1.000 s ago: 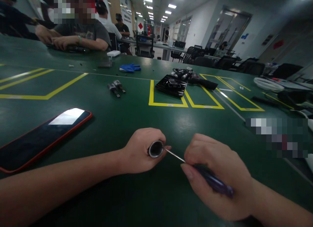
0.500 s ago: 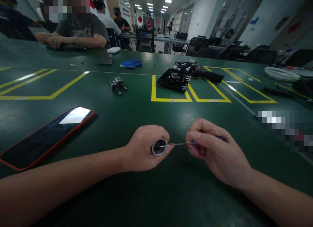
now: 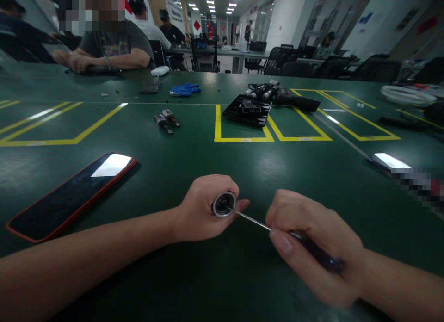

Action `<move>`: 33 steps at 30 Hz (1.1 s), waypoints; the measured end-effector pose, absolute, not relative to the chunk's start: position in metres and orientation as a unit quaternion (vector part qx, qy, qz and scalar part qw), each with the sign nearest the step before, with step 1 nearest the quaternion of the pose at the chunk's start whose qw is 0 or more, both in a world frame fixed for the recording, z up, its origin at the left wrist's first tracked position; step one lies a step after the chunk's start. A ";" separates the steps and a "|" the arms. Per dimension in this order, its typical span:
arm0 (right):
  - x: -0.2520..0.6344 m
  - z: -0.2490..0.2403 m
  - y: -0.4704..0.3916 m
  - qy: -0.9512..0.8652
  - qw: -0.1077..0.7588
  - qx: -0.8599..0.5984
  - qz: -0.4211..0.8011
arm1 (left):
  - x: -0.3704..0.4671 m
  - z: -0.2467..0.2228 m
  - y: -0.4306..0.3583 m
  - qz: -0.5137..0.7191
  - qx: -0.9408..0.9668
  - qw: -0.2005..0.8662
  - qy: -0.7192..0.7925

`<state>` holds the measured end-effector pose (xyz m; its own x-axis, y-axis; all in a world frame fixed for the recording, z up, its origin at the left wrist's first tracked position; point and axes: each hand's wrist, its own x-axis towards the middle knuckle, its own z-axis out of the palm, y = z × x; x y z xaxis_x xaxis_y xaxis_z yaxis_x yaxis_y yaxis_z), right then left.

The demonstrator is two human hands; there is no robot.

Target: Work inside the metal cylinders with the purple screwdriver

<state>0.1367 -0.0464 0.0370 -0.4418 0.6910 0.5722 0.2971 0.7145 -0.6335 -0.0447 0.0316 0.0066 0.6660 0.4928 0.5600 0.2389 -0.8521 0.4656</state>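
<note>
My left hand is closed around a dark cylindrical part with a silver rim, its open end turned toward me and to the right. Most of that part is hidden in the fist. In my right hand is a screwdriver, its dark handle lying along the palm under the thumb. The thin metal shaft runs up and left, and its tip reaches inside the rim. What the tip touches in there I cannot make out.
On the green table lie a red-cased phone at left and another phone at right. Farther off are small metal parts, a blue glove and a black panel beside cabled parts. A person sits opposite.
My right hand has moved lower and changed its grip on the screwdriver, now wrapped along the handle. The shaft, nearly level before, slopes down toward the right. My left hand stays about where it was.
</note>
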 end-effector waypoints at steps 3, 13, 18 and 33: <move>0.136 0.027 -0.045 -0.744 0.469 -0.350 0.321 | -0.046 0.007 0.032 0.360 0.892 0.188 0.198; 0.136 0.013 -0.044 -0.566 0.531 -0.366 0.514 | -0.046 0.008 0.034 0.369 0.886 0.202 0.196; 0.138 0.023 -0.051 -0.703 0.507 -0.341 0.363 | -0.046 0.007 0.033 0.364 0.889 0.205 0.189; 0.134 0.036 -0.048 -0.811 0.442 -0.288 0.252 | -0.046 0.005 0.032 0.359 0.896 0.183 0.186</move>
